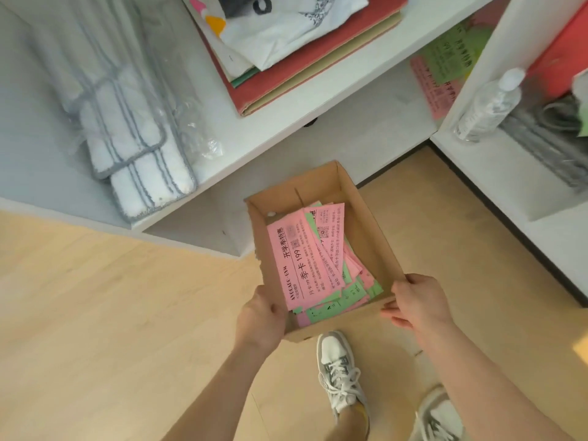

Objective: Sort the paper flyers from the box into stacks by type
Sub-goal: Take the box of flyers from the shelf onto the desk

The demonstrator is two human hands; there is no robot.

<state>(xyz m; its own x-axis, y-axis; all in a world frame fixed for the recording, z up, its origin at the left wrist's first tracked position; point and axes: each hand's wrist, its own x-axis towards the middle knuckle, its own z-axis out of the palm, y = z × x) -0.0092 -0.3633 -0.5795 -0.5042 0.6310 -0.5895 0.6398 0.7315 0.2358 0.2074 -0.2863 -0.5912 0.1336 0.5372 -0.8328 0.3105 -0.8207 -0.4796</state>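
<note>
Cardboard box (366, 224) of pink and green flyers (296, 265) — left hand (261, 319), right hand (420, 302) clasped on its near corners.

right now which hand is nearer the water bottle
Right. The right hand grips the box at its right corner, below the water bottle; the left hand grips its left side, farther away.
</note>
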